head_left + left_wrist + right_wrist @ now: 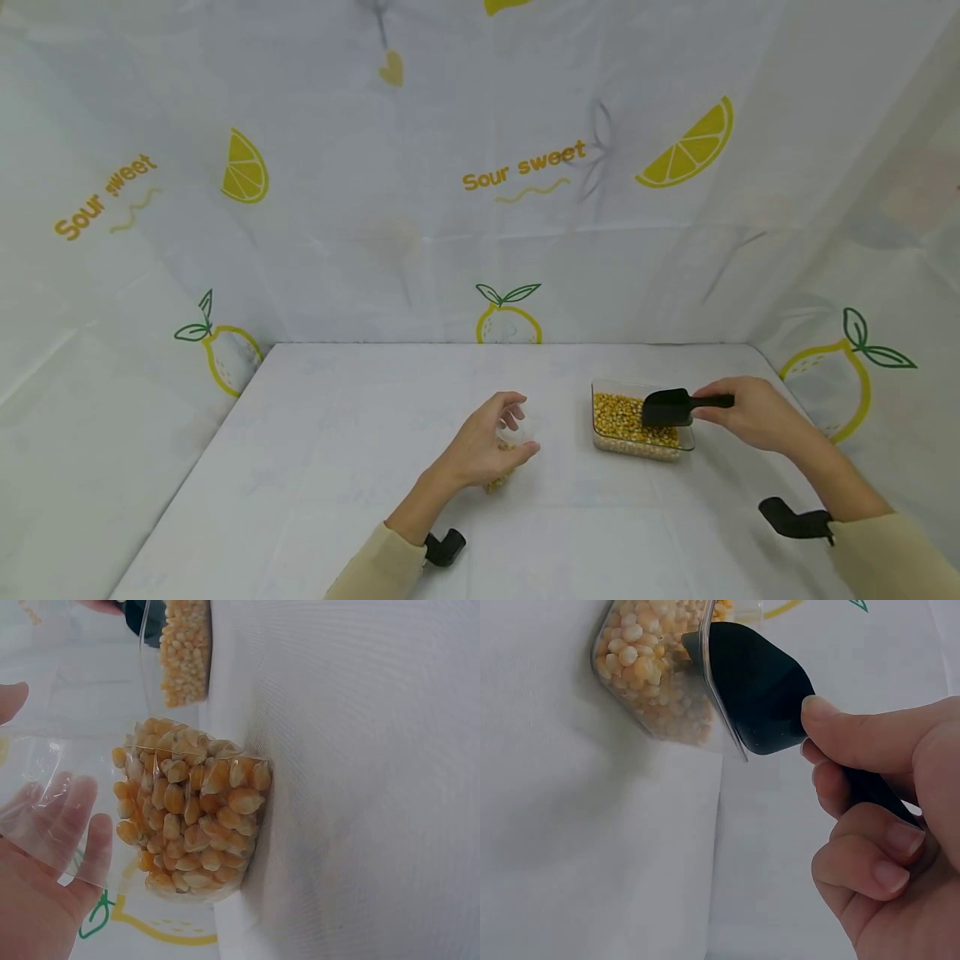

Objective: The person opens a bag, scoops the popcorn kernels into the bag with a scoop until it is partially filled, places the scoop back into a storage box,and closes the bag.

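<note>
Right grip (752, 417) clasps scoop (666, 408) dipped in corn (618, 415), left grip (478, 450) curves around clear container (99, 756).

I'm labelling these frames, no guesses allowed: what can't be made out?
Head view: much of the clear plastic container of yellow kernels, hidden by the left hand.
Left wrist view: part of the black plastic scoop, cut off by the top edge.
Right wrist view: part of the clear rectangular dish, cut off by the top edge.
</note>
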The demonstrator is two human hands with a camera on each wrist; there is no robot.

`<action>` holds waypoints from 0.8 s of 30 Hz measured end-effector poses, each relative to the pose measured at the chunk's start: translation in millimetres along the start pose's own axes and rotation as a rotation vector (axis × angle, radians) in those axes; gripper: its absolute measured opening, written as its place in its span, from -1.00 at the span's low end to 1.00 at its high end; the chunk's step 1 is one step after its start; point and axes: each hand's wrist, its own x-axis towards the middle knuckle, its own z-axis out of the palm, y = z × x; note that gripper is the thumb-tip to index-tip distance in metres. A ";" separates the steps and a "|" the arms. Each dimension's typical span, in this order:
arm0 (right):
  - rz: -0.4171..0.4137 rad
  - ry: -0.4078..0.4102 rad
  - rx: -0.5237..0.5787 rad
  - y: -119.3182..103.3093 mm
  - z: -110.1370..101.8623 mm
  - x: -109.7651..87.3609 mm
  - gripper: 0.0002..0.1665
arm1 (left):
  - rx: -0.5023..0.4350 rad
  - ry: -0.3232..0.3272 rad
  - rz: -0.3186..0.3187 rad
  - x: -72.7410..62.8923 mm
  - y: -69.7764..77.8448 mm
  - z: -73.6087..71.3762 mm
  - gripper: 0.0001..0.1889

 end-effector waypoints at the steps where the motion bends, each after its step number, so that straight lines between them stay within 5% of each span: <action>1: -0.003 0.000 -0.003 -1.0 0.6 0.9 -0.63 | 0.001 -0.001 0.001 0.0 -0.2 0.0 -0.36; 24: 0.052 -0.024 0.074 -0.1 26.2 8.7 -0.60 | -0.013 0.001 -0.006 -0.4 0.3 -0.7 -0.36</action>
